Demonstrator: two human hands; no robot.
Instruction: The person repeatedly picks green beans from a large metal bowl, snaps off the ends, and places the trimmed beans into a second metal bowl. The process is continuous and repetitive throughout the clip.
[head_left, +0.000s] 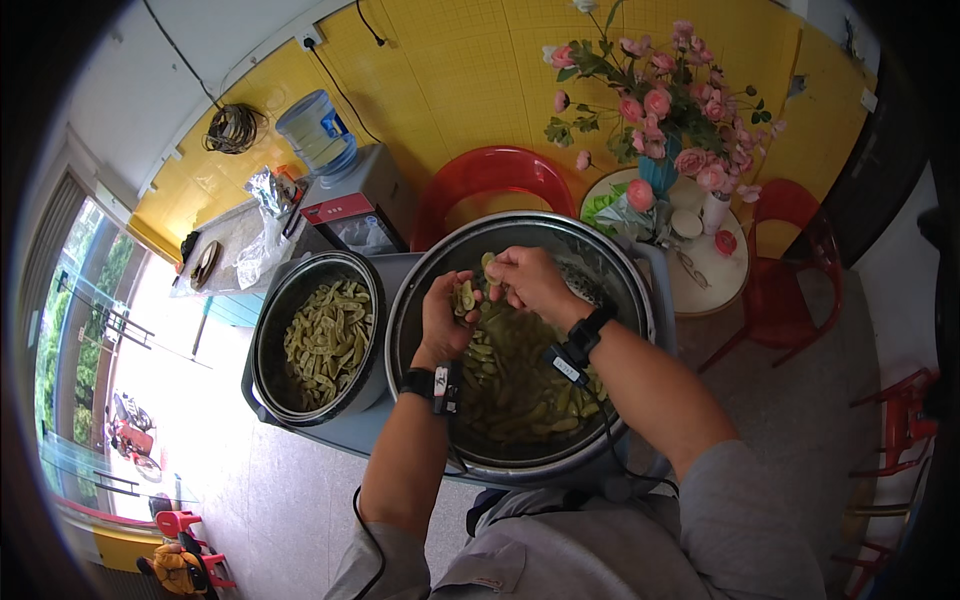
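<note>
Above a large steel-rimmed basin (395, 352), my left hand (444, 319) cups a few split green fruit pieces (465, 298). My right hand (534, 279) pinches a single green piece (489, 262) between thumb and fingers, close to the left hand. Cloudy liquid fills the basin, with many more green pieces (536, 409) lying in it. To the left stands a smaller round pot (262, 367), heaped with cut green pieces (330, 337) that show pale insides. The exact kind of fruit or vegetable cannot be told.
Both vessels rest on a grey-blue cart or table (345, 442). Behind are a water dispenser (360, 202) and a red chair (502, 161). A round table (709, 289) at right holds a blue flower vase (660, 169) and eyeglasses (691, 268). Cables trail from both wrist straps.
</note>
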